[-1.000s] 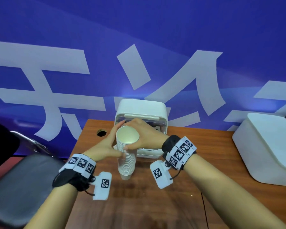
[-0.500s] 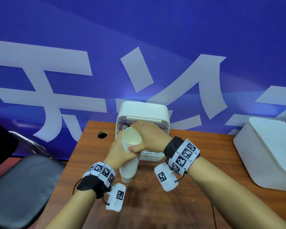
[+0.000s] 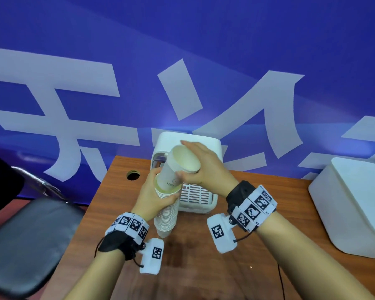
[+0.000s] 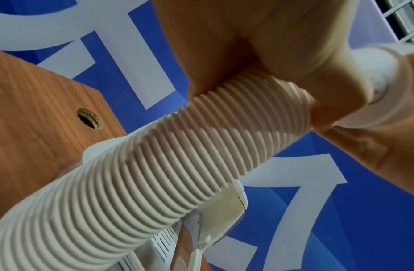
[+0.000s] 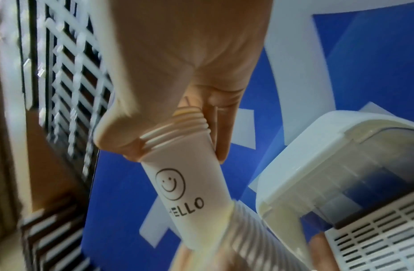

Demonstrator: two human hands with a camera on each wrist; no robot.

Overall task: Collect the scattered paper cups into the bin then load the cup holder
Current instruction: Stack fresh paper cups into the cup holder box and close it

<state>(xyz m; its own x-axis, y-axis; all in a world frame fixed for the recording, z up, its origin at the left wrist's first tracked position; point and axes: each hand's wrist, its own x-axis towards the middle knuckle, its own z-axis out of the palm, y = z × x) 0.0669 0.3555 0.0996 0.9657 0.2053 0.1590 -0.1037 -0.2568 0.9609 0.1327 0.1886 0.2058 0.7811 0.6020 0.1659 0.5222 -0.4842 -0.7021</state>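
above a wooden table, my left hand wraps its fingers around the upper end of a long stack of nested paper cups, the ribbed rims running down from my grip toward the tabletop; whether the stack's foot touches the wood cannot be told. my right hand holds a small batch of cups by the rims, thumb on one side and fingers on the other, several rims bunched under the thumb. the batch's lower end sits inside the mouth of the stack, just above my left fingers, and it leans away from me with its open top facing up. a smiley face and the word "hello" are printed on the outer cup. just beyond my right fingers stands the white cup holder, its slotted tray directly under my right palm and its clear front panel close beside the cups in the right wrist view. well off to the right of my right wrist sits a white bin. beyond my left fingers a round hole pierces the table, and a blue banner with white strokes fills the background.
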